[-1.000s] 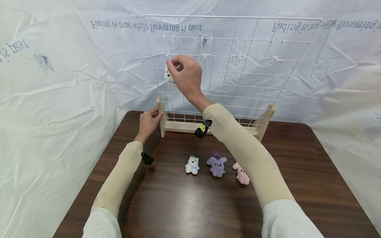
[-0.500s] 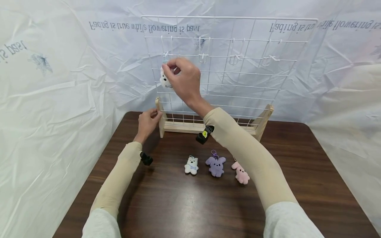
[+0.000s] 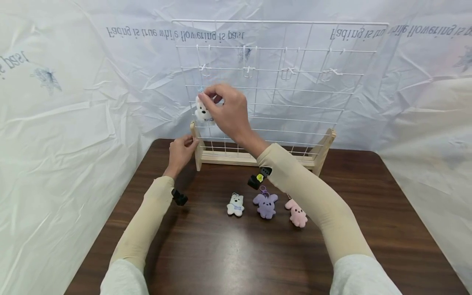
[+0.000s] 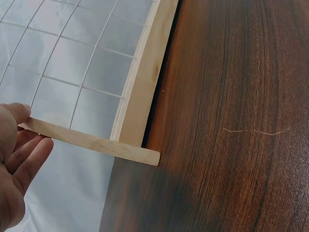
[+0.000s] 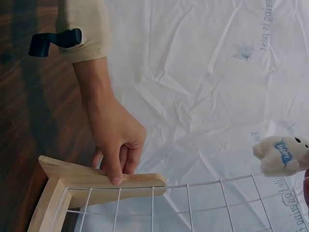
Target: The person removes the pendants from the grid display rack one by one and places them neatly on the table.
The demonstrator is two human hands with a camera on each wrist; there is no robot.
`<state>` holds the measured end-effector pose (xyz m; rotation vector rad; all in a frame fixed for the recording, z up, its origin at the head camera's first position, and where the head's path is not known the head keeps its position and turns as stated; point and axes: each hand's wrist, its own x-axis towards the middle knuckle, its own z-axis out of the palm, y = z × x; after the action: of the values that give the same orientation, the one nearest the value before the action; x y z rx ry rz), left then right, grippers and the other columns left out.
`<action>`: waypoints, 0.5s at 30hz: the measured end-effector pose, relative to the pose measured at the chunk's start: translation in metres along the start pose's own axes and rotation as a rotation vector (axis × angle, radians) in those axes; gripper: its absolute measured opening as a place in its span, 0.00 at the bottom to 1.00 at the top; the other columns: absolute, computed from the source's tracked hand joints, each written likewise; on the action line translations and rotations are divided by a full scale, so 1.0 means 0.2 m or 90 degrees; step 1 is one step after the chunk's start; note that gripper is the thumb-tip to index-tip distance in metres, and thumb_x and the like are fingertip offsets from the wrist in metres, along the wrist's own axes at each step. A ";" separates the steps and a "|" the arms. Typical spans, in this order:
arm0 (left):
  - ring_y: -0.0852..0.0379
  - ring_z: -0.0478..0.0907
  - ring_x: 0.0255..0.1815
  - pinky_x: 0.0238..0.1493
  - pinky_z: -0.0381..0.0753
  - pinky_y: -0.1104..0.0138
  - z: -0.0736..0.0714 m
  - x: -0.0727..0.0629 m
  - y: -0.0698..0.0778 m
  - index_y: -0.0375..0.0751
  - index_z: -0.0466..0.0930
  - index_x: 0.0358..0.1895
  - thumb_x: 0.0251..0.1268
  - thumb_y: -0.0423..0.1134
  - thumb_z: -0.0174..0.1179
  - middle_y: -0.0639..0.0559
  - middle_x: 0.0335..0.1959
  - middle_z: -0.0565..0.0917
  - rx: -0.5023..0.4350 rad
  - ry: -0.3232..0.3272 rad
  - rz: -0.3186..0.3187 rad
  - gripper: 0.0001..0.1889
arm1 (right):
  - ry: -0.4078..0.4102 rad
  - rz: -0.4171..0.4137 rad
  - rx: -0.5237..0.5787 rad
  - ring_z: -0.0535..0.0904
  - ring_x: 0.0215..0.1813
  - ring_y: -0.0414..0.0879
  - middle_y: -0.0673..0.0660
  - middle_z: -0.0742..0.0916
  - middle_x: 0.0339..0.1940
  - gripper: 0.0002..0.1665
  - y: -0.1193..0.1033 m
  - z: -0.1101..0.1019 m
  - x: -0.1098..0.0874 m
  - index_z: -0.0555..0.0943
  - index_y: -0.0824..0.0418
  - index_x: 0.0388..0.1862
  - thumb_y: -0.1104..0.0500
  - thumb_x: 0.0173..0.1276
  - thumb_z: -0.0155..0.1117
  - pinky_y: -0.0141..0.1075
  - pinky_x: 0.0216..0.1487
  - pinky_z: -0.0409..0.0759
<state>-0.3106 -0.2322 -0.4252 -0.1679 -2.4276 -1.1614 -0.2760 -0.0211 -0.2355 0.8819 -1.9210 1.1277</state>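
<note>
In the head view my right hand (image 3: 230, 110) pinches a white bear plush keychain (image 3: 203, 111) near its top, in front of the left part of a white wire grid (image 3: 295, 90). A pale blue loop (image 3: 200, 88) shows above the bear, below the leftmost hook (image 3: 203, 68). The right wrist view shows the bear's white body (image 5: 275, 155) with a blue printed patch. My left hand (image 3: 181, 153) grips the grid's left wooden upright (image 3: 198, 152), thumb on one side and fingers on the other, as the left wrist view of the upright (image 4: 96, 142) shows.
On the brown table (image 3: 206, 254) lie another white bear plush (image 3: 235, 205), a purple plush (image 3: 266, 205) and a pink plush (image 3: 297, 214). Three more hooks, one of them a middle hook (image 3: 248, 71), hang along the grid. White printed sheeting (image 3: 73, 102) stands behind.
My right hand has come down and slightly left with the white bear, away from the leftmost hook. My left hand keeps its hold on the upright.
</note>
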 end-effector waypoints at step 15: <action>0.43 0.88 0.49 0.48 0.87 0.51 0.00 0.01 -0.01 0.30 0.85 0.57 0.71 0.40 0.66 0.35 0.49 0.88 -0.008 -0.005 -0.003 0.18 | -0.050 0.056 0.042 0.83 0.33 0.38 0.51 0.89 0.32 0.07 -0.01 -0.06 -0.11 0.87 0.60 0.38 0.57 0.73 0.68 0.35 0.36 0.82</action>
<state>-0.3122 -0.2326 -0.4259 -0.1712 -2.4298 -1.1798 -0.2604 -0.0079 -0.2484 0.8968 -2.0128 1.2314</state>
